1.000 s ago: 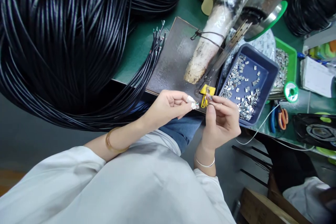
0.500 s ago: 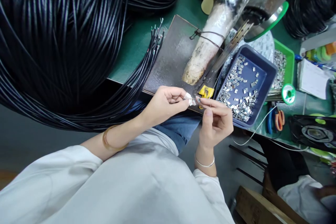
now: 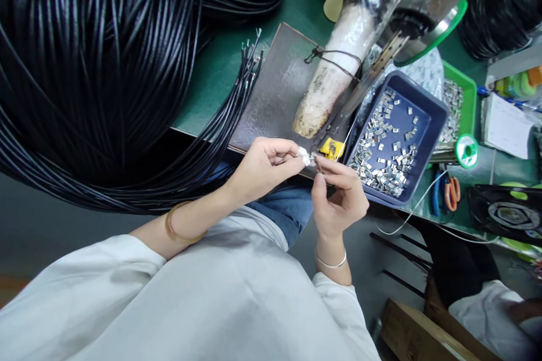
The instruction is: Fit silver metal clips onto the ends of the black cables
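My left hand [image 3: 269,169] is pinched shut, white tape around a fingertip, on a small silver metal connector [image 3: 312,160]. Against that piece come the fingertips of my right hand [image 3: 341,197], its index finger stretched toward it and its thumb bent below. What sits between the right fingertips is too small to make out. Just beyond both hands lies a yellow block [image 3: 332,148]. Close by on the right, a blue bin [image 3: 432,115] holds many small silver metal pieces [image 3: 392,172].
A large coil of black cable [image 3: 105,67] fills the left, its stripped ends [image 3: 252,62] lying beside a dark board [image 3: 275,84]. A wrapped white cylinder [image 3: 330,62] slants over the board. Right stand a green bin [image 3: 468,90], pliers [image 3: 451,194] and a fan [image 3: 512,214]. Another person sits lower right.
My right hand has moved left, bringing its fingertips up to the metal connector in my left hand. The left hand has barely moved.
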A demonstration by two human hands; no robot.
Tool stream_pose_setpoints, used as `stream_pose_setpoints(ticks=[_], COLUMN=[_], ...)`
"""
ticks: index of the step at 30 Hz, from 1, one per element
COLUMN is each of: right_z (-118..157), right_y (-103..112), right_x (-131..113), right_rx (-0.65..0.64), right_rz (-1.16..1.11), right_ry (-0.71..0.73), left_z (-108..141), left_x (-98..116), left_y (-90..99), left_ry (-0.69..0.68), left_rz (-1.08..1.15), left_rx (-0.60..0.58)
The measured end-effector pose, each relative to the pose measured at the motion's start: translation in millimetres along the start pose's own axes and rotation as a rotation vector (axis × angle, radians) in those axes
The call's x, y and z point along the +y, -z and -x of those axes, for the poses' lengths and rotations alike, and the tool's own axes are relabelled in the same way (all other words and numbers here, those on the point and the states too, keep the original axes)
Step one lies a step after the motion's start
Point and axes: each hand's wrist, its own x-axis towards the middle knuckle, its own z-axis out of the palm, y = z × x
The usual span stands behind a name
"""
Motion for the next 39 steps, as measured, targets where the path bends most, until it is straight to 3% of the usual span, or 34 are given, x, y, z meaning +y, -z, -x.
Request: stream_pose_setpoints(ticks=[6,14,22,29,39], right_z=[-2.9,-11.4,-17.1,-13.7,-13.6], right_y=[-0.7,-0.5,1.2,1.6,4.3], right_x=[1.1,-3.6,-9.9,-9.9,-9.2], right_rx=[-0.009,-0.032,-0.054,-0.047,-0.086], right_rz=[0.219,0.162,0.175,0.136,0.168], right_ry=[0.16,0.077,0.088,0.056,0.076], left_z=[-3.4,-8.2,-7.9,-7.8,-4.8], left_x=[2.8,6.4,10.0,7.6,6.4], left_y=[-4.4,-8.0,-5.6,-4.3,-2.8], left_ry=[-0.04,-0.072,-0.109,-0.041,-0.05], left_rz=[0.024,-0.013,-0.005,0.011,-0.049], left_rx=[0.051,0.108,0.086,0.068,0.048])
